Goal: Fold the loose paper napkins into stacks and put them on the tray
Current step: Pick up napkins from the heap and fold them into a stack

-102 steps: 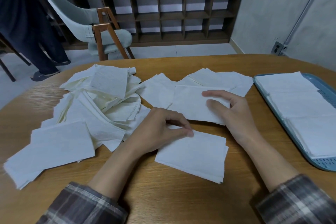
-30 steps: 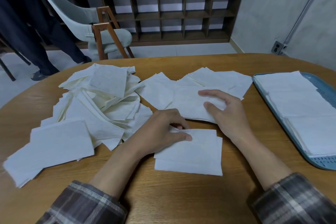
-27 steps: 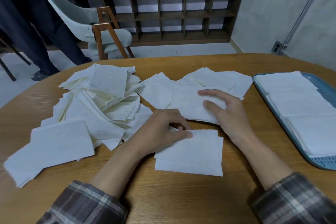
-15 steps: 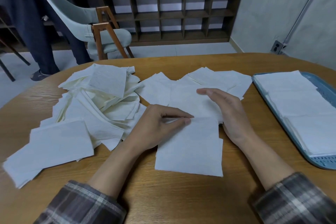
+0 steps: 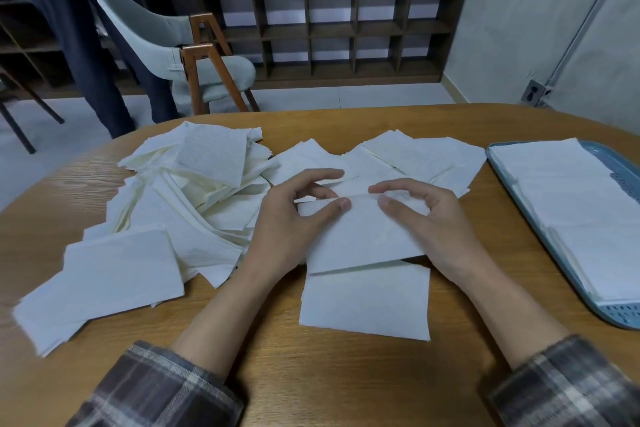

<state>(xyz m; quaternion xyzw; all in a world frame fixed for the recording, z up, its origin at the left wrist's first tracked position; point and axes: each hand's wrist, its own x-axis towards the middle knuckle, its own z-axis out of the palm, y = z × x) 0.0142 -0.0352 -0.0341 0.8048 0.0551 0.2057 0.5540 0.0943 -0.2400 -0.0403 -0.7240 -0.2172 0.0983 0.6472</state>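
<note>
**White napkin now pinched by both hands**

Left of the folded stack [image 5: 363, 302] on the table [image 5: 311, 385] sprawls the loose pile [image 5: 194, 204]. Just beyond the stack, the left hand [image 5: 291, 229] keeps its grip pinched on one napkin's [image 5: 363, 239] far edge. The right hand [image 5: 436, 225], flat half a second ago, now pinches that edge too, and the sheet's near edge has drawn back, baring the stack. Right of the stack, the tray [image 5: 621, 317] holds stacked napkins [image 5: 571, 218].

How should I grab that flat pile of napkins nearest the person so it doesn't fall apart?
Probably the near edge, coming from the person's side: thumb on top, fingers slid under all the layers. The pile lies flat with that edge bare on the table, while the napkin pinched by the left hand and right hand covers its far edge.
</note>
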